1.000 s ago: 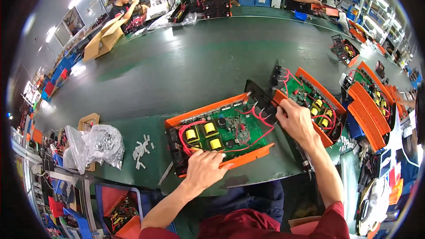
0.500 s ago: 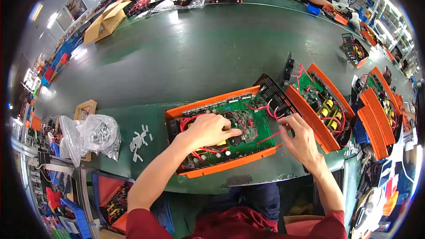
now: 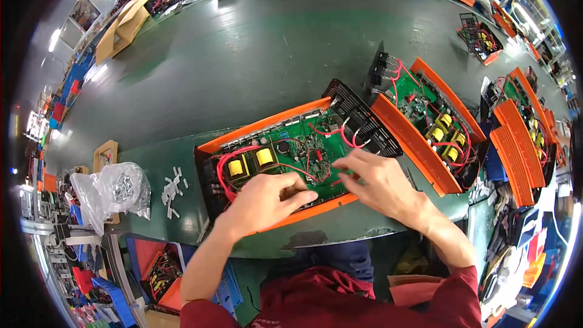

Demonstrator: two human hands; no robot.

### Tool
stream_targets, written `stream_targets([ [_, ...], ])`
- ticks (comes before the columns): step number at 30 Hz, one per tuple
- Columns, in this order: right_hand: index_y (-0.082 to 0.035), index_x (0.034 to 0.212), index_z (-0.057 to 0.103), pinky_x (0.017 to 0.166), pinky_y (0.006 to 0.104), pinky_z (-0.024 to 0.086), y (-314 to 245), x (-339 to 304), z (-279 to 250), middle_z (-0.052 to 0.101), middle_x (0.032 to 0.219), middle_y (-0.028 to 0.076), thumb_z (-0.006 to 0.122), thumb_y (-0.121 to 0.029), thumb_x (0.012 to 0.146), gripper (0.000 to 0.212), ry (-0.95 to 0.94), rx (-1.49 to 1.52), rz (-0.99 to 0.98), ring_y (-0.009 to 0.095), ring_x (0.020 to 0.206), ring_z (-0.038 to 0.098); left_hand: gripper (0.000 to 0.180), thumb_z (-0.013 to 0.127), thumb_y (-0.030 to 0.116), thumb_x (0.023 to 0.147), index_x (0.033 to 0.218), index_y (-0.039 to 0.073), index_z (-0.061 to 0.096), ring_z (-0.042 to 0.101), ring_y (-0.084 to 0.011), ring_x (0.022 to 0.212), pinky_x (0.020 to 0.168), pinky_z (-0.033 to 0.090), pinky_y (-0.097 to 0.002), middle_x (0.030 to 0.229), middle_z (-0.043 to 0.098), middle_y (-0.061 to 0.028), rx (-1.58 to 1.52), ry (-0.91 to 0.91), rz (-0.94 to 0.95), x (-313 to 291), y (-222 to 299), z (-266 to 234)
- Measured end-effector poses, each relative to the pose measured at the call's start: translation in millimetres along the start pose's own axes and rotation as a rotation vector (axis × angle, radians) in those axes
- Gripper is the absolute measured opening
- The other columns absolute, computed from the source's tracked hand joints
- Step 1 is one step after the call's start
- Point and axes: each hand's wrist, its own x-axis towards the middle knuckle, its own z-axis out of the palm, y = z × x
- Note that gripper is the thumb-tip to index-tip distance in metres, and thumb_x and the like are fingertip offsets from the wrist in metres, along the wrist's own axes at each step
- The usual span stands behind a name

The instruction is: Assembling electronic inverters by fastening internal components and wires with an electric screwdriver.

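An orange housing (image 3: 322, 208) lies in front of me, its top uncovered. Inside it are a green circuit board (image 3: 337, 146), yellow-wrapped transformers (image 3: 265, 157) and looping red wires (image 3: 222, 173). Over its near rim, my left hand (image 3: 264, 201) is closed, thumb and index finger close together; whatever they pinch is hidden. At the board's right part, my right hand (image 3: 382, 185) has its fingertips drawn together on a thin red wire (image 3: 336, 183), mostly covered by the fingers. A black slotted end panel (image 3: 364, 123) tilts outward at the housing's right end.
Another open orange unit (image 3: 419, 146) stands to the right, with more orange housings (image 3: 516, 152) beyond. At left lie small pale pieces (image 3: 173, 191) and a clear plastic bag (image 3: 129, 188). A cardboard box (image 3: 123, 27) and co-workers are across the wide green table (image 3: 243, 73).
My left hand has moved from over the transformers toward the near rim, uncovering them. My right hand has come inward over the board's right part. The whole view has shifted slightly.
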Motion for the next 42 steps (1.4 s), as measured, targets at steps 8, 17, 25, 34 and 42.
stream_targets([
  [8,-0.001,0.099,0.057,0.061,0.0414,0.056,11.0,48.6,47.5,0.065,0.09,0.015,0.074,-0.016,0.083,0.028,-0.272,-0.535,0.031,0.033,0.077,0.07,0.031,0.078,0.029,0.091,0.084,-0.001,0.073,0.058,-0.0144,0.054,0.055,0.048,-0.0303,0.066,0.065,-0.0099,0.096,0.335,0.073,-3.8,10.0,49.1],
  [17,-0.003,0.084,0.07,0.063,0.035,0.051,10.0,24.3,-12.5,0.067,0.085,0.01,0.08,-0.007,0.079,0.012,-0.332,0.315,0.067,0.023,0.073,0.066,0.044,0.053,0.022,0.107,0.146,0.002,0.048,0.067,-0.0133,0.075,0.062,0.053,-0.0266,0.131,0.067,-0.0126,-0.336,0.386,0.025,4.1,-3.7,37.7],
  [25,-0.002,0.094,0.073,0.072,0.0343,0.055,3.2,26.5,1.5,0.069,0.09,0.01,0.077,-0.006,0.084,0.011,-0.283,0.508,0.042,0.025,0.082,0.07,0.024,0.078,0.011,0.087,0.109,0.007,0.069,0.058,-0.0143,0.065,0.059,0.049,-0.0269,0.089,0.066,-0.0041,0.083,0.292,0.177,-5.1,4.4,38.2],
  [34,0.0,0.108,0.068,0.084,0.0403,0.053,24.4,38.2,18.5,0.065,0.106,0.015,0.068,-0.001,0.09,0.018,-0.545,0.565,-0.168,0.033,0.099,0.066,0.011,0.082,0.007,0.083,0.09,0.005,0.073,0.071,-0.0188,0.065,0.061,0.054,-0.0309,0.081,0.074,-0.0078,0.097,0.52,0.253,-10.5,-5.9,50.4],
  [42,0.003,0.093,0.069,0.077,0.0453,0.052,30.8,43.3,26.5,0.067,0.092,0.02,0.065,-0.013,0.094,0.017,-0.571,0.497,-0.249,0.039,0.089,0.066,0.027,0.085,0.006,0.08,0.102,0.004,0.071,0.066,-0.0162,0.068,0.065,0.053,-0.0306,0.087,0.07,-0.0065,0.075,0.424,0.138,-13.5,-2.1,43.8],
])
